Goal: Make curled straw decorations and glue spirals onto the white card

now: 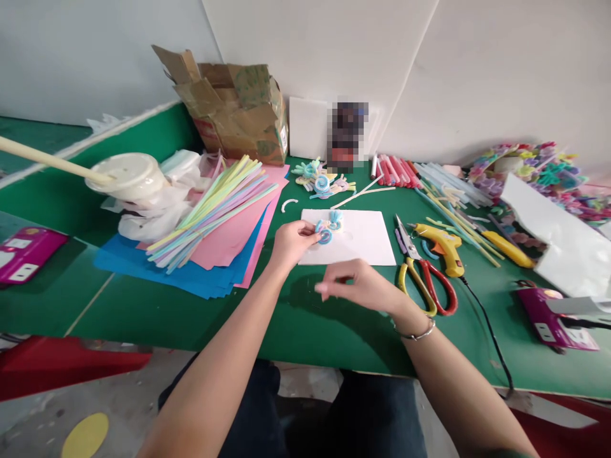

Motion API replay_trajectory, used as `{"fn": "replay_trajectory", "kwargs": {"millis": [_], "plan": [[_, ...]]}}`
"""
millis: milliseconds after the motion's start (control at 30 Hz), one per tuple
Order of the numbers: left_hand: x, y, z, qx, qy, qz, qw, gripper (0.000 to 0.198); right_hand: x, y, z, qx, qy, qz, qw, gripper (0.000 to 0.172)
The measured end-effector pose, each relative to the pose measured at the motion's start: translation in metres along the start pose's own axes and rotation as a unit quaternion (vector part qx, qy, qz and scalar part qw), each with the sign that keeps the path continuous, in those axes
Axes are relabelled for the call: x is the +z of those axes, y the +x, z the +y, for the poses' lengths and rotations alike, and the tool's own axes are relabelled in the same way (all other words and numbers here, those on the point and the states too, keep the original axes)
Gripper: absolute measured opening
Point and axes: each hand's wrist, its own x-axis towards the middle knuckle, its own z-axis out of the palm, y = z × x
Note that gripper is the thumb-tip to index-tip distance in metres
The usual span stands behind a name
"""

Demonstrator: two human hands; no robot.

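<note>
My left hand pinches a small pipe-cleaner piece with a blue spiral and pale pink and yellow parts, holding it over the left part of a white board. A blue looped tuft shows at the far end of that piece. My right hand hovers just in front of the board's near edge, apart from the piece. Its fingers are curled, with the thumb and forefinger tips close together; anything between them is too small to make out.
Scissors and a yellow glue gun lie right of the board. Pipe cleaners rest on coloured sheets at left. Behind are finished pipe-cleaner pieces and a cardboard box. Purple power strips flank the workspace.
</note>
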Motion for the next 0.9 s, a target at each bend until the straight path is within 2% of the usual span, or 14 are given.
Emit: {"fn": "replay_trajectory", "kwargs": {"millis": [67, 100, 133, 267, 433, 700, 900], "plan": [[-0.001, 0.0, 0.0, -0.001, -0.009, 0.022, 1.0, 0.012, 0.0, 0.003, 0.011, -0.005, -0.095, 0.135, 0.986, 0.025], [-0.002, 0.0, 0.001, -0.001, -0.013, 0.032, 0.999, 0.012, 0.0, 0.005, 0.017, -0.017, -0.155, 0.179, 0.971, 0.023], [-0.002, -0.001, 0.002, -0.001, -0.017, 0.04, 0.999, 0.012, 0.001, 0.006, 0.022, -0.027, -0.217, 0.194, 0.956, 0.023], [-0.004, -0.001, 0.004, 0.002, -0.025, 0.055, 0.998, 0.012, 0.005, 0.01, 0.034, -0.044, -0.383, 0.137, 0.913, 0.032], [-0.003, -0.001, 0.003, 0.007, -0.019, 0.057, 0.998, 0.014, 0.011, 0.011, 0.032, -0.031, -0.463, 0.114, 0.878, 0.035], [-0.003, -0.001, 0.005, 0.007, -0.017, 0.056, 0.998, 0.011, 0.015, 0.013, 0.023, -0.001, -0.486, 0.099, 0.868, 0.035], [-0.003, -0.002, 0.005, 0.004, -0.023, 0.056, 0.998, 0.012, 0.016, 0.013, 0.022, -0.001, -0.476, 0.09, 0.875, 0.033]]}}
